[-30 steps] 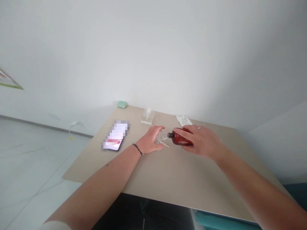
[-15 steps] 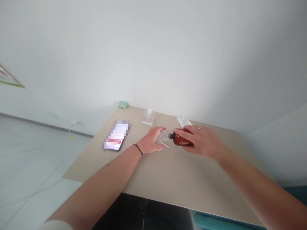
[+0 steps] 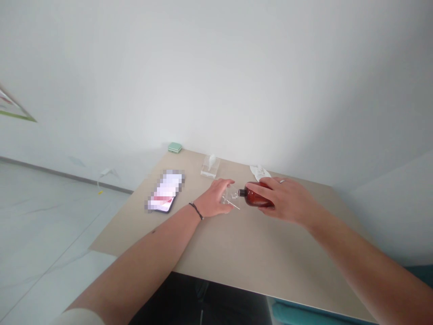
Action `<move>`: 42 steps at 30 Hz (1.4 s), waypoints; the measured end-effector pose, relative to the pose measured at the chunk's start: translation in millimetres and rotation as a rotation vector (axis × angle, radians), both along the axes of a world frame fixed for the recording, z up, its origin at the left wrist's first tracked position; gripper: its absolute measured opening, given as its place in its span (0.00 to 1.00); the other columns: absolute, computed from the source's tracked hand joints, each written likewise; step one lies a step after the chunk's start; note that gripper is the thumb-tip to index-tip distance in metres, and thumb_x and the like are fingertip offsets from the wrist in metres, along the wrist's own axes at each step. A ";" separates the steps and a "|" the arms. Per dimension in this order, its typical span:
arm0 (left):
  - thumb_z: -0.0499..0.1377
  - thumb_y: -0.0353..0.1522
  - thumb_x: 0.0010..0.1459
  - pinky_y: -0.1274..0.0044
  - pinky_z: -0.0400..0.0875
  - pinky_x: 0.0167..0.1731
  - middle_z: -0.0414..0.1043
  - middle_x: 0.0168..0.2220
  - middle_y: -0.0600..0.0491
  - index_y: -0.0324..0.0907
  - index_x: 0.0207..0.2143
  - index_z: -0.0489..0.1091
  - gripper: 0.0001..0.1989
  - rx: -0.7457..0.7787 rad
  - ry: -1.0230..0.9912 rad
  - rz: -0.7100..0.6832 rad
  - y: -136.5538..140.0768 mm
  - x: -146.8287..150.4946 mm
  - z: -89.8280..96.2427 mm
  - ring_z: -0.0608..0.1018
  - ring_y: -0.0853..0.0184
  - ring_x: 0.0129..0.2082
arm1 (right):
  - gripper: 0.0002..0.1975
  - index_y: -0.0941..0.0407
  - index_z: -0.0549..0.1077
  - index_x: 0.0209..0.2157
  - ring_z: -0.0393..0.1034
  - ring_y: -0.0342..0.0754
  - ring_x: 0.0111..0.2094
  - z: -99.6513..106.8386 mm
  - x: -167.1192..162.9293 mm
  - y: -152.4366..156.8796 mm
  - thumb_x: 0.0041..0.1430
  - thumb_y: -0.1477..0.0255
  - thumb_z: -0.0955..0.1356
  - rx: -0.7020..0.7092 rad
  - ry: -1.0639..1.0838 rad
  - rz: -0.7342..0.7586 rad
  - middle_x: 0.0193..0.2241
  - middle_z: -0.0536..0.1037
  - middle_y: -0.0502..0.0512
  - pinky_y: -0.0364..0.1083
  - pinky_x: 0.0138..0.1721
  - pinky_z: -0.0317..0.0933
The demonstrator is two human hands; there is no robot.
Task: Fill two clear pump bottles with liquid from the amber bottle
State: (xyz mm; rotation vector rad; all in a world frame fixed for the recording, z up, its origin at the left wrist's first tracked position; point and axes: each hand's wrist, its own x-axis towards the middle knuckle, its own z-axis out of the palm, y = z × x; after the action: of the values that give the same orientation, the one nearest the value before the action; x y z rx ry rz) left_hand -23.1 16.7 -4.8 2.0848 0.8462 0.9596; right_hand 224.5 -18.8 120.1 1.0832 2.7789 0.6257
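My left hand (image 3: pixel 217 198) is curled around a small clear cup (image 3: pixel 231 195) that rests on the table or just over it; I cannot tell which. A thin white stick (image 3: pixel 232 204) slants out over the cup's near side. Wrapped over a reddish-brown bottle (image 3: pixel 253 194) is my right hand (image 3: pixel 284 198), with a ring on one finger. The bottle lies tilted nearly level, its uncapped dark neck pointing left at the cup's mouth. Whether liquid is flowing between them is too fine to make out.
On the beige table (image 3: pixel 237 253) a phone (image 3: pixel 166 191) with a lit, blurred screen lies to the left. A clear tissue box (image 3: pixel 210 166) and a crumpled white tissue (image 3: pixel 260 172) are near the wall (image 3: pixel 237 90). A small green case (image 3: pixel 175 147) sits at the far left corner.
The hands, cup and bottle keep almost the same places and poses. The whole view has shifted very slightly with the head.
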 end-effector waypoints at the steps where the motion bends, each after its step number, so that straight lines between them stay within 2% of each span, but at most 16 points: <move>1: 0.67 0.33 0.49 0.54 0.61 0.61 0.62 0.58 0.40 0.42 0.62 0.57 0.39 -0.005 -0.003 0.001 -0.2 -0.1 0.3 0.65 0.48 0.60 | 0.30 0.47 0.63 0.62 0.70 0.52 0.38 0.3 -0.2 0.1 0.58 0.66 0.68 -0.004 -0.001 0.001 0.47 0.76 0.59 0.47 0.34 0.55; 19: 0.67 0.34 0.49 0.54 0.62 0.60 0.62 0.58 0.42 0.46 0.62 0.57 0.39 -0.027 -0.020 -0.010 -0.5 -1.2 -1.0 0.66 0.50 0.60 | 0.29 0.49 0.65 0.60 0.70 0.52 0.38 6.9 -6.2 -0.5 0.57 0.68 0.69 -0.005 -0.014 0.014 0.45 0.77 0.58 0.47 0.35 0.56; 28: 0.66 0.34 0.49 0.52 0.62 0.60 0.61 0.58 0.41 0.44 0.63 0.56 0.39 -0.003 -0.012 -0.021 0.8 -0.9 -1.0 0.66 0.50 0.59 | 0.29 0.49 0.64 0.61 0.71 0.53 0.39 9.3 -8.1 -0.1 0.57 0.68 0.69 -0.003 -0.043 0.020 0.44 0.77 0.58 0.47 0.35 0.56; 31: 0.67 0.37 0.49 0.53 0.62 0.60 0.61 0.58 0.41 0.43 0.63 0.55 0.41 -0.006 -0.003 -0.019 1.1 -0.9 -1.9 0.67 0.50 0.58 | 0.29 0.49 0.64 0.60 0.71 0.52 0.39 9.1 -8.2 0.5 0.56 0.68 0.69 0.001 -0.044 0.022 0.44 0.77 0.58 0.47 0.35 0.55; 35: 0.71 0.44 0.45 0.53 0.63 0.59 0.61 0.59 0.40 0.45 0.63 0.56 0.46 -0.040 -0.010 -0.003 0.8 -0.4 -1.1 0.66 0.48 0.59 | 0.29 0.50 0.64 0.60 0.71 0.52 0.38 10.2 -9.7 0.7 0.56 0.68 0.69 0.003 -0.047 0.028 0.44 0.77 0.58 0.47 0.35 0.54; 42: 0.71 0.42 0.46 0.54 0.63 0.60 0.62 0.58 0.41 0.45 0.62 0.57 0.44 -0.035 -0.014 0.012 -1.1 0.2 0.7 0.66 0.49 0.59 | 0.29 0.50 0.65 0.60 0.71 0.51 0.38 12.8 -12.6 1.6 0.55 0.69 0.69 -0.002 -0.047 0.046 0.43 0.77 0.57 0.47 0.34 0.53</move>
State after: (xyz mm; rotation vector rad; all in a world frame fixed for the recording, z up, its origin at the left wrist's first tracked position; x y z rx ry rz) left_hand -22.9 15.6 -4.1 2.0435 0.8638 0.9582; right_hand 211.9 -17.2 132.9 0.9939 2.7708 0.6444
